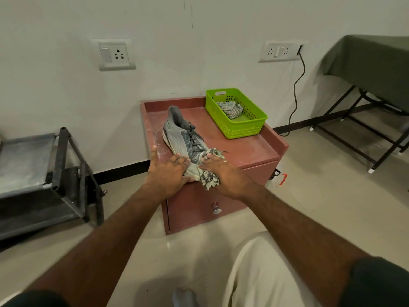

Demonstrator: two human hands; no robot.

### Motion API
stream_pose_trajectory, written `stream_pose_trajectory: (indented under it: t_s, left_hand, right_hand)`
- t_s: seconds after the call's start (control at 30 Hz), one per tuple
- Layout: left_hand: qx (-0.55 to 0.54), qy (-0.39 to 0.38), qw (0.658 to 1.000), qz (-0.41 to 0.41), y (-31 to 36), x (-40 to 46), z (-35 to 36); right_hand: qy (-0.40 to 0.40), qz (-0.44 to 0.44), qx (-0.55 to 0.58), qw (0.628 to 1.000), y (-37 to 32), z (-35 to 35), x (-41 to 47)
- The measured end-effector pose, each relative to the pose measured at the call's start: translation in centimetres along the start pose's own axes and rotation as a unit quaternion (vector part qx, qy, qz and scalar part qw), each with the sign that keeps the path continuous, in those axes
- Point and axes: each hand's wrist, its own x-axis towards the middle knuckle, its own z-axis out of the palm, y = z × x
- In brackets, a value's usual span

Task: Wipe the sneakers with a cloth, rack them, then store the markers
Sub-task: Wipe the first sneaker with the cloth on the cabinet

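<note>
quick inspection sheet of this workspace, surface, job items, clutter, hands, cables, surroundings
surface: reddish cabinet top with raised rim, dusty white smears at its left edge
job's things: grey sneaker lying on top, toe toward the person; checked cloth at the toe; no markers seen
clutter: green basket at the back right, another cloth inside
grippers: left hand steadies the toe, fingers flat; right hand grips the checked cloth
cables: black cable from a wall socket to the floor
surroundings: metal rack left, covered table right

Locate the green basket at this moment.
In the head view, the green basket sits at the far right corner of the red cabinet, beyond the sneaker, with a crumpled cloth inside.
</note>
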Motion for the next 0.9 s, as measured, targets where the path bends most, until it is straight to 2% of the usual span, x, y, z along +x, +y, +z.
stream_pose_trajectory:
  t_s: [0.13, 0.2, 0.27, 0.33, 0.4, 0.43, 0.47, 0.5, 0.53, 0.6, 0.67, 0.7, 0.73, 0.8, 0.83, 0.9]
  left_hand:
    - [0.011, -0.003, 1.000, 0.006, -0.3, 0.1, 0.1]
    - [0.017, -0.009, 1.000, 0.017, -0.5, 0.0, 0.1]
    - [0.022, -0.010, 0.999, 0.024, -0.7, -0.1, 0.2]
    - [0.017, -0.004, 0.999, 0.027, -0.7, -0.2, 0.3]
    - [0.005, 0.007, 0.999, 0.032, -0.7, -0.1, 0.4]
    - [0.001, 0.014, 0.999, 0.035, -0.8, 0.0, 0.5]
    - [-0.003, 0.018, 0.999, 0.035, -0.8, 0.1, 0.5]
    - [-0.007, 0.020, 0.999, 0.035, -0.9, 0.1, 0.6]
    - [-0.009, 0.021, 0.999, 0.035, -0.9, 0.1, 0.6]
    - [-0.007, 0.024, 0.999, 0.036, -0.9, 0.1, 0.7]
    - [-0.002, 0.025, 0.999, 0.030, -0.8, 0.2, 0.8]
    - [0.002, 0.026, 0.999, 0.025, -0.8, 0.2, 0.9]
    - [0.006, 0.025, 0.999, 0.022, -0.8, 0.3, 1.0]
    - [0.013, 0.019, 0.999, 0.025, -0.9, 0.4, 0.9]
    - [0.017, 0.016, 0.999, 0.029, -0.9, 0.3, 0.8]
    - [0.027, 0.012, 0.999, 0.035, -1.0, 0.2, 0.7]
  right_hand:
    - [0.011, 0.094, 0.071, 0.993, -0.9, -0.6, 0.5]
    - [0.026, 0.158, 0.206, 0.965, -0.8, -0.7, 0.2]
    - [0.077, 0.218, 0.367, 0.901, -1.1, -1.1, -0.5]
    - [0.168, 0.264, 0.476, 0.822, -1.4, -1.9, -1.0]
    - [0.309, 0.278, 0.532, 0.738, -1.0, -2.6, -1.3]
    - [0.379, 0.259, 0.516, 0.723, -0.4, -2.9, -1.2]
    - [0.429, 0.232, 0.467, 0.738, 0.2, -3.1, -1.2]
    - [0.450, 0.204, 0.407, 0.769, 0.6, -3.1, -1.0]
    - [0.439, 0.179, 0.355, 0.806, 1.0, -2.8, -0.8]
    - [0.341, 0.121, 0.315, 0.877, 0.3, -2.4, -0.4]
    - [0.186, 0.099, 0.240, 0.947, -0.5, -1.8, 0.0]
    - [0.119, 0.104, 0.180, 0.971, -0.5, -1.4, 0.3]
    - [0.075, 0.106, 0.136, 0.982, -0.8, -1.3, 0.4]
    - [0.046, 0.111, 0.117, 0.986, -1.2, -1.3, 0.5]
    - [0.055, 0.117, 0.157, 0.979, -1.4, -1.4, 0.3]
    - [0.085, 0.146, 0.307, 0.936, -2.1, -1.8, -0.2]
